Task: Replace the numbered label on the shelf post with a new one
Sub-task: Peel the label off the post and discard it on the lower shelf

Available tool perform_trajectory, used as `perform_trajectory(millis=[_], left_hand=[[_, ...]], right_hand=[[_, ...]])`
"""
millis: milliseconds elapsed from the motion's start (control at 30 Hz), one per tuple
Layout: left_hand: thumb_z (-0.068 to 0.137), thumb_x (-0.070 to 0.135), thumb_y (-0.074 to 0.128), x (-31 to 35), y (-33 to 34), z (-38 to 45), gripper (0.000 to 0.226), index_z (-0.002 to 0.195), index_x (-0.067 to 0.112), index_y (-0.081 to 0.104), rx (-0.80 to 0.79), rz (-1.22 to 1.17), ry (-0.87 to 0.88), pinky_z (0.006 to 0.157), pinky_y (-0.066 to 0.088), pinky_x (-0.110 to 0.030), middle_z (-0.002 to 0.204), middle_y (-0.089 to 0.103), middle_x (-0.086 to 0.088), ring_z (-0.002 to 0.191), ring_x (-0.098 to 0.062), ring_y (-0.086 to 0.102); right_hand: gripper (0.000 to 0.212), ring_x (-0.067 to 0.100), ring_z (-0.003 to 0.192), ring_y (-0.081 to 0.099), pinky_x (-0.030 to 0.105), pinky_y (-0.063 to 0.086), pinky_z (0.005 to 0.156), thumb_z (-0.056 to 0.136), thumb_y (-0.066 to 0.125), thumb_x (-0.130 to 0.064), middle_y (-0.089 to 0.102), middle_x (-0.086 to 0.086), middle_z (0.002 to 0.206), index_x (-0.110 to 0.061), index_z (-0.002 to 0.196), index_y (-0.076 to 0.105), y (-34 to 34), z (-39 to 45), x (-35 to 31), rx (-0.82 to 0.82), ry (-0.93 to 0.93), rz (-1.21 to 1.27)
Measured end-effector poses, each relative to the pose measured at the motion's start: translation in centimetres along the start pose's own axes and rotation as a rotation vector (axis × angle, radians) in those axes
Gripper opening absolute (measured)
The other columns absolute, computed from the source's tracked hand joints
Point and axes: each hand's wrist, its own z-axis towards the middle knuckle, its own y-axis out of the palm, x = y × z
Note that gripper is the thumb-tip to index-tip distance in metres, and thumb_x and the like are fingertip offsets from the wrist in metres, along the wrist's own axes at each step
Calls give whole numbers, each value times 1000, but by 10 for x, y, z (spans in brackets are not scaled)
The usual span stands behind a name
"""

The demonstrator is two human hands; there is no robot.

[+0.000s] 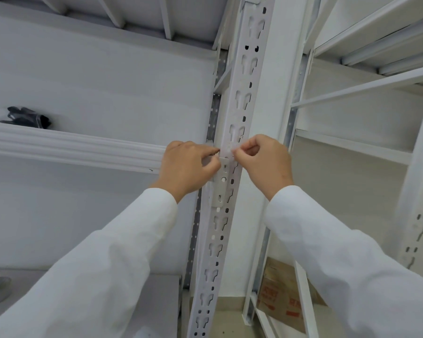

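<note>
A white perforated shelf post (244, 76) runs up the middle of the head view. A small pale label (227, 150) lies across the post at shelf height; no number is readable on it. My left hand (188, 167) pinches the label's left edge with thumb and forefinger. My right hand (264, 162) pinches its right edge the same way. Both hands press against the post front, just above a white bracket plate (220, 191). White sleeves cover both forearms.
A white shelf beam (71, 147) meets the post from the left, with a dark bundle (29, 117) on the shelf behind it. More white racking (364, 89) stands to the right. A cardboard box (283, 296) sits low on the floor right of the post.
</note>
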Motion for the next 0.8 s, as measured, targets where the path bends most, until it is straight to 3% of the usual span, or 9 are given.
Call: perform_trajectory(millis=[133, 233, 367, 467, 533, 633, 700, 800], left_hand=[[84, 41, 36, -1, 0, 0, 42, 111, 30, 67, -1, 4, 21, 84, 25, -25, 101, 74, 4, 94, -18, 60], [87, 39, 39, -3, 1, 0, 38, 110, 31, 67, 3, 11, 23, 83, 26, -26, 98, 74, 4, 91, -18, 59], [83, 41, 35, -2, 3, 0, 43, 109, 31, 67, 17, 8, 15, 82, 23, -24, 98, 73, 3, 94, -19, 59], [82, 41, 33, -2, 3, 1, 44, 107, 31, 68, 25, 13, 17, 79, 21, -23, 99, 74, 4, 93, -18, 59], [81, 42, 32, -3, 5, 1, 46, 108, 32, 68, 20, 19, 17, 79, 21, -22, 100, 74, 5, 93, -18, 59], [81, 41, 32, -3, 5, 1, 45, 107, 31, 68, 19, 11, 7, 79, 21, -22, 99, 74, 6, 92, -17, 59], [81, 41, 33, -2, 5, 1, 45, 106, 30, 69, 28, 5, 6, 79, 22, -23, 98, 74, 5, 92, -18, 59], [79, 40, 33, -1, 6, 0, 47, 107, 29, 69, 35, -1, -10, 80, 22, -23, 103, 74, 5, 95, -18, 60]], right_hand=[[39, 20, 81, 61, 40, 51, 82, 73, 74, -35, 52, -10, 78, -19, 99, 49, 7, 1, 2, -43, 108, 82], [53, 22, 88, 64, 45, 54, 83, 69, 77, -34, 61, -4, 83, -19, 110, 47, 10, 3, 9, -101, 247, 221], [27, 19, 77, 70, 44, 57, 80, 69, 77, -28, 70, 0, 80, -18, 92, 66, 9, 7, 13, -146, 277, 280], [10, 22, 77, 70, 42, 58, 78, 69, 75, -21, 71, 3, 77, -18, 75, 68, 7, 9, 12, -127, 267, 287], [10, 31, 78, 68, 46, 57, 77, 68, 73, -20, 71, 11, 77, -13, 66, 66, 6, 10, 10, -103, 247, 211], [25, 37, 69, 61, 42, 58, 73, 67, 71, -23, 70, 21, 82, 1, 74, 67, 5, 12, 6, -106, 203, 120], [28, 24, 56, 46, 29, 45, 55, 68, 68, -25, 61, 22, 65, 3, 69, 65, 5, 12, 3, -113, 163, 17], [28, 21, 53, 30, 28, 25, 45, 70, 65, -24, 32, 4, 47, -7, 55, 49, 7, 11, -2, -91, 104, -134]])
